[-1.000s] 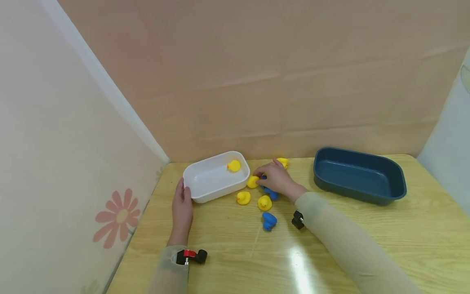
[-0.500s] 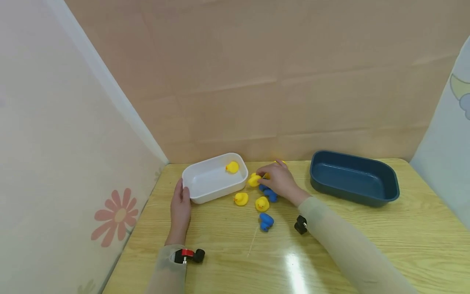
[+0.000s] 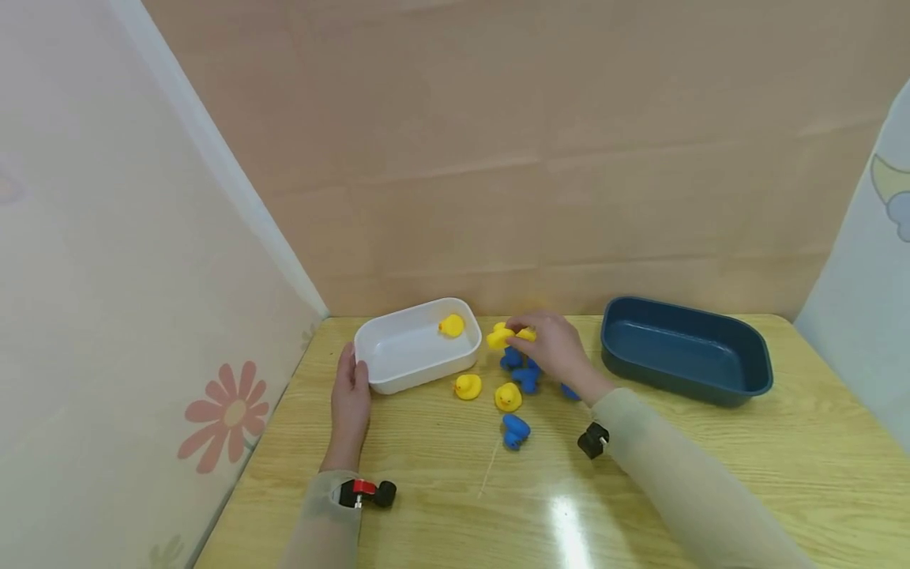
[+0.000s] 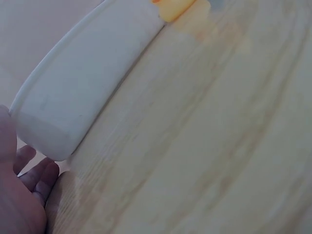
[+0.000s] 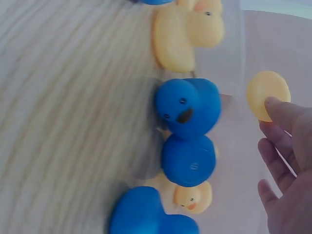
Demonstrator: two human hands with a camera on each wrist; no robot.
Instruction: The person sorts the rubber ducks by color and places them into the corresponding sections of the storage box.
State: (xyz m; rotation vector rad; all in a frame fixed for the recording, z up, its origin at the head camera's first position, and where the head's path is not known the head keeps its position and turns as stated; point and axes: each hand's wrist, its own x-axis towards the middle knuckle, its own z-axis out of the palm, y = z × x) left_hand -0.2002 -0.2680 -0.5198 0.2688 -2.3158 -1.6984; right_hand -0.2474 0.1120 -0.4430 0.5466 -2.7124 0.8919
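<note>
Just right of the white tray, my right hand (image 3: 556, 348) pinches a yellow rubber duck (image 3: 500, 337) between thumb and fingertips. In the right wrist view this duck (image 5: 265, 90) is raised beside blue rubber ducks (image 5: 187, 107). My left hand (image 3: 350, 399) rests against the left end of the white tray (image 3: 415, 375), its thumb near the front corner. The left wrist view has loosely bent fingers (image 4: 41, 178) by the tray's end wall. A yellow duck (image 3: 451, 325) lies inside the tray. Below my right hand another yellow duck (image 3: 526, 335) partly shows.
Two yellow ducks, one nearer the tray (image 3: 467, 386) and one farther right (image 3: 508, 397), sit on the wooden table (image 3: 441, 490). A blue duck (image 3: 515, 431) lies on its side in front; several more blue ducks (image 3: 527, 377) cluster behind. A dark blue tray (image 3: 682, 371) stands at the right.
My right hand has taken hold of the yellow duck beside the white tray and lifted it, tilting it. Blue ducks under that hand have come into view. The left hand stays at the tray.
</note>
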